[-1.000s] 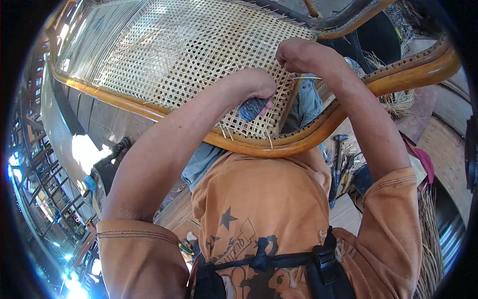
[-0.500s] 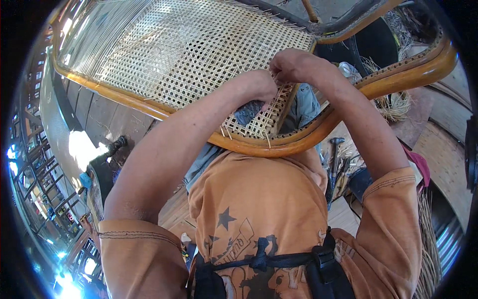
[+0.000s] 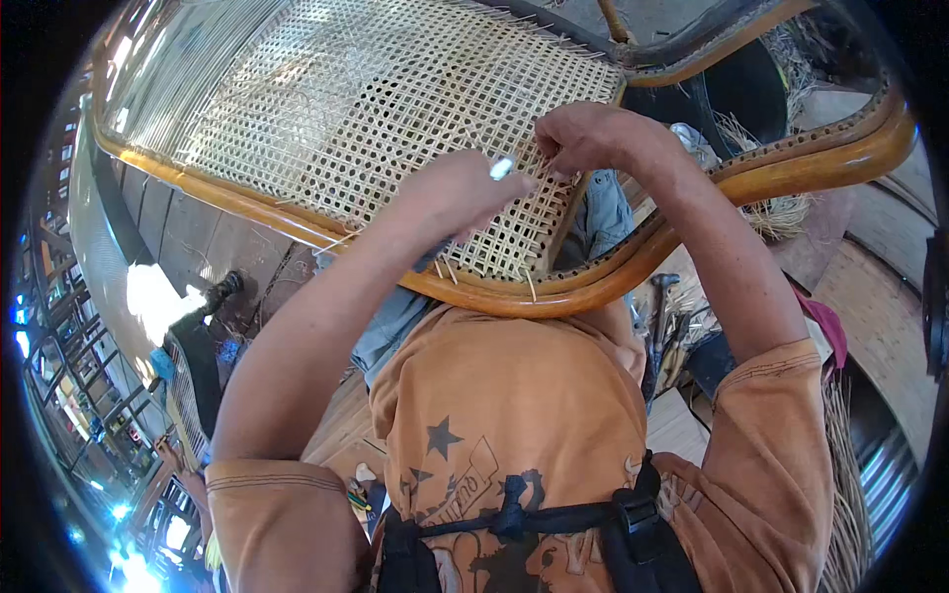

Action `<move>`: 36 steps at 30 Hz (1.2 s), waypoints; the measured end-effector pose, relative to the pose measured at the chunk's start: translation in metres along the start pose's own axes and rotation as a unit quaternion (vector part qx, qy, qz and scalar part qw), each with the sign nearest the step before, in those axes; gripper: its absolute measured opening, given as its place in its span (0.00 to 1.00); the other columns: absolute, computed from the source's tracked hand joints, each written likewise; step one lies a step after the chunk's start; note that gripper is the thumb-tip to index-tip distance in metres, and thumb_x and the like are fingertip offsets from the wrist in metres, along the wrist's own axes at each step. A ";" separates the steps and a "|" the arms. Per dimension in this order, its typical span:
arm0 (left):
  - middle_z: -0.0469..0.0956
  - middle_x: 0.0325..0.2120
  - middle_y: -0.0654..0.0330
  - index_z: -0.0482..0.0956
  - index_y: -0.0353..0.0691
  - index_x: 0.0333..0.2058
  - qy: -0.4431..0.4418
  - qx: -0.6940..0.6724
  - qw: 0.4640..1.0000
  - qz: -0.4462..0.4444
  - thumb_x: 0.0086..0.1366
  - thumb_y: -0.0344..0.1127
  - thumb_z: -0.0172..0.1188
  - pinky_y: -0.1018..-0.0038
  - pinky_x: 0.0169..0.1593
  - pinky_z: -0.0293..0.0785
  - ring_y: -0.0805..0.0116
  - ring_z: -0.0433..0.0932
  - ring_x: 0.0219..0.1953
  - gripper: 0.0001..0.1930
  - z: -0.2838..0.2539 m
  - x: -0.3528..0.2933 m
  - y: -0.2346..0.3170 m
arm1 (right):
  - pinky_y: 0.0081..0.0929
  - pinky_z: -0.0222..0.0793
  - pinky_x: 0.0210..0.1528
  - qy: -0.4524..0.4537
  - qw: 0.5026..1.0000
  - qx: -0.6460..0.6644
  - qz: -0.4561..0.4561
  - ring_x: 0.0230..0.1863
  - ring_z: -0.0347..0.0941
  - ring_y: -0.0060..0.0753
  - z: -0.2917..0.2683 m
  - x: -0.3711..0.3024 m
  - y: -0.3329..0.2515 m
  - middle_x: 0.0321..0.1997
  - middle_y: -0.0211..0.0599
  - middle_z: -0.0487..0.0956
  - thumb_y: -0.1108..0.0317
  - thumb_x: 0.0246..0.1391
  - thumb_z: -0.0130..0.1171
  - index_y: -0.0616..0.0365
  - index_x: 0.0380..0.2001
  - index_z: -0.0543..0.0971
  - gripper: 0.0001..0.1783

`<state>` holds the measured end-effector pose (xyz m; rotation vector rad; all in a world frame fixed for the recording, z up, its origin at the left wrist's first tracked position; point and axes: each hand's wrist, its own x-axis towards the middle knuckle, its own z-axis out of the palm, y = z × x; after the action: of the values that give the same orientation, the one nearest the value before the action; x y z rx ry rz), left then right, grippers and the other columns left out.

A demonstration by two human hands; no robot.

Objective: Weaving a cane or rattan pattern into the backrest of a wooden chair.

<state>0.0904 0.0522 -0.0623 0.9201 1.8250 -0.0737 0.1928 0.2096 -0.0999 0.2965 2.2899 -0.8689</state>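
The cane (image 3: 395,119) fills the frame (image 3: 474,299), its long axis running from the frame's right end leftward and slightly away from the person. The right hand (image 3: 583,138) is curled, fingertips drawn together at the cane's edge near that end; whether they pinch a strand, I cannot tell. The left hand (image 3: 455,195) is half closed just beside it, its grip hidden. Beyond the frame's right rail sits a bucket (image 3: 751,89), too dark inside to read.

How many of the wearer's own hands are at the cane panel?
2: the left hand over the near part of the cane panel, the right hand by its right edge. Both show, none hidden.
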 end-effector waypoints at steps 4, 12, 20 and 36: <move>0.75 0.12 0.55 0.77 0.35 0.17 0.008 -0.068 0.998 0.012 0.54 0.39 0.51 0.68 0.28 0.75 0.64 0.78 0.16 0.15 0.017 0.010 0.005 | 0.35 0.68 0.33 0.020 0.997 -0.066 0.016 0.33 0.74 0.41 0.003 0.003 -0.004 0.29 0.40 0.77 0.69 0.39 0.61 0.56 0.29 0.76 0.10; 0.70 0.10 0.55 0.72 0.33 0.15 0.004 -0.174 0.984 0.044 0.49 0.36 0.49 0.71 0.21 0.69 0.66 0.71 0.12 0.12 0.008 -0.009 -0.028 | 0.37 0.72 0.40 0.020 0.989 -0.136 0.050 0.41 0.76 0.46 0.005 0.007 -0.013 0.37 0.45 0.80 0.72 0.40 0.58 0.55 0.35 0.81 0.15; 0.70 0.12 0.54 0.71 0.32 0.18 0.019 -0.133 0.991 0.007 0.50 0.39 0.47 0.67 0.24 0.67 0.64 0.70 0.15 0.14 0.010 -0.026 -0.050 | 0.39 0.69 0.37 -0.005 0.987 -0.158 0.031 0.34 0.74 0.45 0.005 0.009 -0.023 0.31 0.44 0.78 0.68 0.45 0.56 0.59 0.32 0.78 0.10; 0.64 0.09 0.67 0.69 0.35 0.16 0.050 -0.374 0.923 0.073 0.56 0.40 0.54 0.75 0.18 0.59 0.78 0.63 0.13 0.16 0.012 -0.025 -0.051 | 0.37 0.69 0.44 -0.015 0.981 -0.044 0.188 0.43 0.73 0.50 0.019 -0.015 0.053 0.41 0.47 0.78 0.66 0.48 0.53 0.55 0.42 0.77 0.16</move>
<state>0.0720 -0.0030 -0.0652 0.5051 1.6609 0.7299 0.2355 0.2374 -0.1278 0.6468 2.1396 -0.5719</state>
